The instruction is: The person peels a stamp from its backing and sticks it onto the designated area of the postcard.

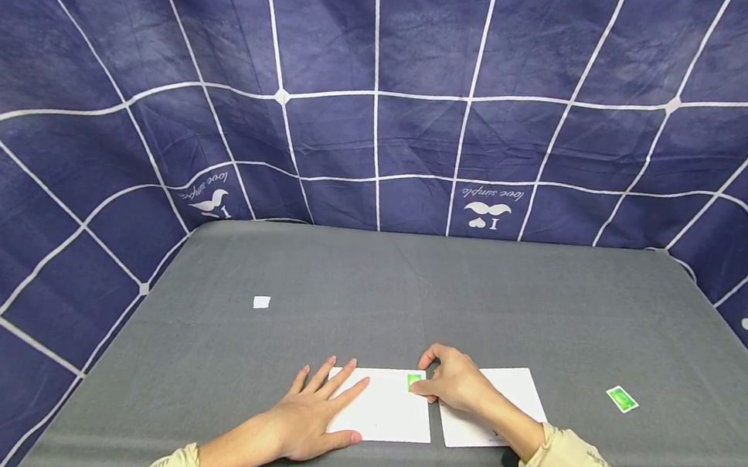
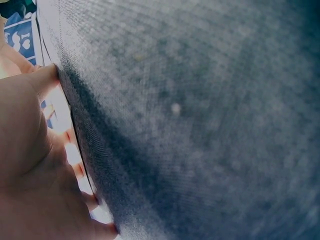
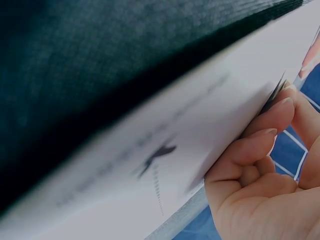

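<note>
A blank-looking white card (image 1: 383, 414) lies flat in front of me. My left hand (image 1: 312, 417) rests on its left side with the fingers spread and straight. At the card's upper right corner my right hand (image 1: 457, 382) pinches a small green stamp (image 1: 413, 381) between thumb and fingers. In the right wrist view a thin raised edge (image 3: 275, 92) shows at those fingertips. Under the right forearm lies a second white card (image 1: 523, 388), partly covered; its printed dark figure (image 3: 160, 156) and a dotted line appear in the right wrist view.
Another green stamp (image 1: 622, 399) with a white border lies on the grey cloth-covered table (image 1: 313, 273), off to the right. A small white paper square (image 1: 261, 302) sits at the left. Behind the table hangs a blue gridded curtain (image 1: 421, 138).
</note>
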Demonstrator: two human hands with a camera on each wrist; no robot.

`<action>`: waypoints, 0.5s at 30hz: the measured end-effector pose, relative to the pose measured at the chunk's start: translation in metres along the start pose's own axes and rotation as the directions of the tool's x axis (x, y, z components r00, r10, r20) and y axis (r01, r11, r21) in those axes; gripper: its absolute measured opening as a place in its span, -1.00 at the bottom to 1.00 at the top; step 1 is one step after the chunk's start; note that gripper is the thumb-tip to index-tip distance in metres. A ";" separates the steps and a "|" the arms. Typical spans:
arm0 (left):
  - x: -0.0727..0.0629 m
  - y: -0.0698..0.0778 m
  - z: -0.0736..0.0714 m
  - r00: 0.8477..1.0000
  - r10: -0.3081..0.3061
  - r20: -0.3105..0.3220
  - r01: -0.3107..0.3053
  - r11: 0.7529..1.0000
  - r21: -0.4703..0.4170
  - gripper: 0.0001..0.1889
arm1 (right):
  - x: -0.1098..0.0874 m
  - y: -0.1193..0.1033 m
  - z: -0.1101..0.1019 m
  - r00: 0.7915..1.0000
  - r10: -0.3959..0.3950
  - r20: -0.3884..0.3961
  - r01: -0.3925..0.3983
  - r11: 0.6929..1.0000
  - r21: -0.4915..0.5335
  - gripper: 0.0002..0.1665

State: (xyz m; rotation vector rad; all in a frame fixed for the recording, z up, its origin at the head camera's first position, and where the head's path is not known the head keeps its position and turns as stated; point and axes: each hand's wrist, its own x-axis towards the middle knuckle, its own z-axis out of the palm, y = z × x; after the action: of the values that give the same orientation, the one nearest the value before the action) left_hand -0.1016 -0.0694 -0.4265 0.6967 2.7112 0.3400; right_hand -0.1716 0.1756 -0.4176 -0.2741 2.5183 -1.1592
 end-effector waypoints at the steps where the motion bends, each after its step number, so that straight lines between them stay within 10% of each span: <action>1: 0.000 0.000 0.000 1.000 -0.001 0.001 0.001 1.000 -0.001 -0.22 | 0.000 0.000 0.000 1.000 -0.001 0.003 0.001 1.000 0.002 -0.68; 15: 0.000 0.000 -0.001 1.000 0.004 0.004 -0.004 1.000 -0.017 -0.22 | 0.000 0.001 -0.003 0.999 -0.014 0.045 0.012 0.999 0.040 -0.71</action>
State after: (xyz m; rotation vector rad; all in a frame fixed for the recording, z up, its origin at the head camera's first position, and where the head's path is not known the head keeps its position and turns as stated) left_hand -0.1023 -0.0697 -0.4258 0.6973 2.7008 0.3616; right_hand -0.1725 0.1787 -0.4169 -0.3030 2.4547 -1.1933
